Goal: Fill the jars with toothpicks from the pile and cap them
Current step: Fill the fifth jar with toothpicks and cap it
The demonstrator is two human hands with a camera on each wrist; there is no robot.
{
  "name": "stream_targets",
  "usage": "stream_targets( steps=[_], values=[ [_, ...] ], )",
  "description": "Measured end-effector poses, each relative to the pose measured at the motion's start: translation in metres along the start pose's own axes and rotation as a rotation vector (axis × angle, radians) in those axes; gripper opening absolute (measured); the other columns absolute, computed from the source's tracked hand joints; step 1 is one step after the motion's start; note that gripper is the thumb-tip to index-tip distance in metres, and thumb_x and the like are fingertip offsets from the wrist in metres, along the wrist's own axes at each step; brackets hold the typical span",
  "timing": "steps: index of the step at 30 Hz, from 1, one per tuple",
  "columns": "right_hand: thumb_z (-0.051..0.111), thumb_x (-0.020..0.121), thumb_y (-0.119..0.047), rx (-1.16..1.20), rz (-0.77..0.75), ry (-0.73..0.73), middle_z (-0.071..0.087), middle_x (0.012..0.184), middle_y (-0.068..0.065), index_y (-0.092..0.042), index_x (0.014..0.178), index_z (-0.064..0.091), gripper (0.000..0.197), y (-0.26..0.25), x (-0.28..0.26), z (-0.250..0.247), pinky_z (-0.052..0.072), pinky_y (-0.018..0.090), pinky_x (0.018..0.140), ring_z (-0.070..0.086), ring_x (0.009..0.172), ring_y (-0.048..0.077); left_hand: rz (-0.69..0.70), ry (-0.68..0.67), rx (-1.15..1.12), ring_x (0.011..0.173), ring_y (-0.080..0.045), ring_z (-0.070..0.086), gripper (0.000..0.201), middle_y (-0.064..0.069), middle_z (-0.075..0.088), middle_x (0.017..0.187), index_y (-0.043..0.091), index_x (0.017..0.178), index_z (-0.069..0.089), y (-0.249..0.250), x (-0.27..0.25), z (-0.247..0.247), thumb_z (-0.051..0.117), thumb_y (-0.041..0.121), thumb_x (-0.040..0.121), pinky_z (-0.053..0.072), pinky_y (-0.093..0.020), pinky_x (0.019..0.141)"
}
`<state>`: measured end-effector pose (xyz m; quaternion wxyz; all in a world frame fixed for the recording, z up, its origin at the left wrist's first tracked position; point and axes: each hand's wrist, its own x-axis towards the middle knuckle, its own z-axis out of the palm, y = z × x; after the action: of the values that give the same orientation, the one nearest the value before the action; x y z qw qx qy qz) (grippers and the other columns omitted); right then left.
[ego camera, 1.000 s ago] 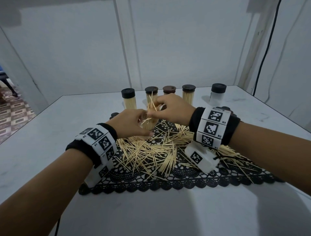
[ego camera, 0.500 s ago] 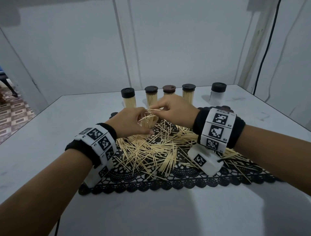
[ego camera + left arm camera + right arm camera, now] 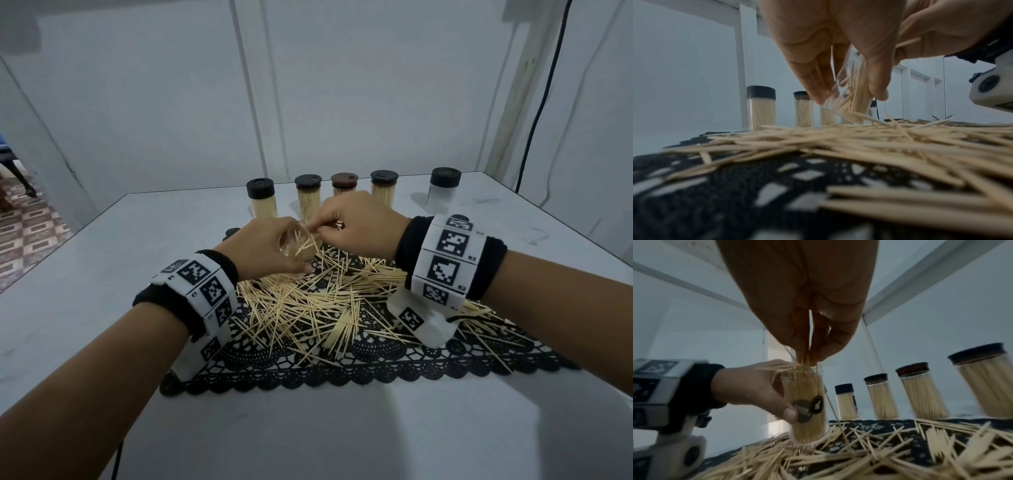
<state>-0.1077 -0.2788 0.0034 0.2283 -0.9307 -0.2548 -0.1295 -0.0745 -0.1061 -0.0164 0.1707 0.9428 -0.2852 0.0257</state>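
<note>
We are gripping an uncapped clear jar in the curled fingers of our left hand, its base sitting among the toothpick pile on the black lace mat; it is nearly full of toothpicks. Our right hand is pinching a few toothpicks just over its mouth. Beyond our fingertips four capped jars are standing full, and a fifth capped jar looks empty. A second ago the bunch was sticking up higher.
</note>
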Motion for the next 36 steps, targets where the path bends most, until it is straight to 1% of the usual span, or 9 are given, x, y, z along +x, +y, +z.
stream_targets(
  steps=[3,7,9,14,20,24,27,30,36],
  values=[
    [0.055,0.089,-0.013,-0.060,-0.046,0.015,0.067,0.103,0.004,-0.011,0.105,0.070,0.022,0.000,-0.002,0.007,0.034,0.013,0.074,0.057,0.094,0.014,0.014,0.000,-0.005,0.083,-0.014,0.054,0.050,0.001,0.061,0.094,0.017,0.109,0.057,0.000,0.000,0.000,0.076,0.043,0.072,0.041,-0.020,0.070],
    [0.060,0.086,-0.010,0.069,-0.025,0.111,0.069,0.092,0.003,-0.008,0.095,0.069,0.012,0.000,-0.003,0.011,0.045,0.017,0.072,0.055,0.078,0.007,0.014,0.007,-0.035,0.084,-0.010,0.053,0.051,0.004,0.060,0.096,0.017,0.111,0.057,0.000,-0.001,0.000,0.077,0.040,0.071,0.036,-0.011,0.068],
    [0.062,0.086,-0.013,0.044,-0.017,0.094,0.067,0.093,0.004,-0.007,0.093,0.070,0.012,-0.001,-0.003,0.010,0.042,0.020,0.074,0.052,0.079,0.007,0.010,0.019,-0.071,0.085,-0.008,0.053,0.047,0.006,0.060,0.095,0.018,0.108,0.058,0.000,-0.001,0.001,0.079,0.038,0.070,0.036,-0.009,0.068],
    [0.054,0.091,-0.016,-0.030,-0.006,0.031,0.053,0.102,0.003,-0.013,0.106,0.070,0.022,-0.003,-0.004,0.012,0.025,0.013,0.068,0.039,0.086,0.004,0.024,0.039,-0.075,0.080,-0.007,0.054,0.045,0.005,0.062,0.094,0.018,0.105,0.059,0.001,-0.002,0.001,0.079,0.036,0.070,0.035,-0.008,0.068],
    [0.047,0.087,-0.002,0.116,0.043,0.090,0.060,0.099,0.004,-0.010,0.110,0.059,0.028,-0.001,-0.002,0.013,0.040,0.013,0.068,0.052,0.084,0.010,-0.001,0.057,-0.066,0.083,-0.008,0.051,0.054,0.006,0.057,0.097,0.017,0.114,0.057,0.001,-0.001,0.001,0.078,0.040,0.070,0.033,-0.005,0.064],
    [0.052,0.084,-0.002,0.094,0.016,0.064,0.052,0.102,0.002,-0.010,0.114,0.057,0.031,0.001,-0.003,0.013,0.037,0.006,0.071,0.047,0.087,0.008,-0.005,0.075,-0.068,0.084,-0.009,0.051,0.050,0.006,0.056,0.095,0.016,0.114,0.057,-0.001,-0.001,0.000,0.077,0.036,0.072,0.032,-0.006,0.064],
    [0.058,0.082,-0.010,0.042,-0.030,-0.028,0.045,0.103,0.001,-0.012,0.118,0.057,0.036,0.000,-0.004,0.012,0.038,0.019,0.084,0.042,0.094,0.011,0.002,0.074,-0.079,0.083,-0.010,0.052,0.041,0.009,0.056,0.087,0.019,0.105,0.057,-0.002,-0.001,0.001,0.077,0.035,0.073,0.034,-0.009,0.064],
    [0.060,0.086,-0.028,-0.031,-0.056,-0.026,0.052,0.108,0.005,-0.014,0.116,0.061,0.033,0.001,-0.003,0.016,0.039,0.030,0.088,0.044,0.098,0.013,0.014,0.076,-0.108,0.079,-0.007,0.052,0.035,0.011,0.057,0.085,0.021,0.098,0.057,-0.001,-0.002,0.001,0.077,0.034,0.072,0.036,-0.009,0.063],
    [0.059,0.089,-0.026,-0.020,-0.145,0.045,0.061,0.086,0.001,-0.011,0.092,0.067,0.017,0.001,0.001,0.020,0.033,0.021,0.068,0.046,0.078,0.008,0.034,0.056,-0.098,0.079,-0.013,0.054,0.032,0.006,0.060,0.085,0.025,0.089,0.055,-0.002,-0.002,0.001,0.078,0.036,0.070,0.040,-0.016,0.065]
  ],
)
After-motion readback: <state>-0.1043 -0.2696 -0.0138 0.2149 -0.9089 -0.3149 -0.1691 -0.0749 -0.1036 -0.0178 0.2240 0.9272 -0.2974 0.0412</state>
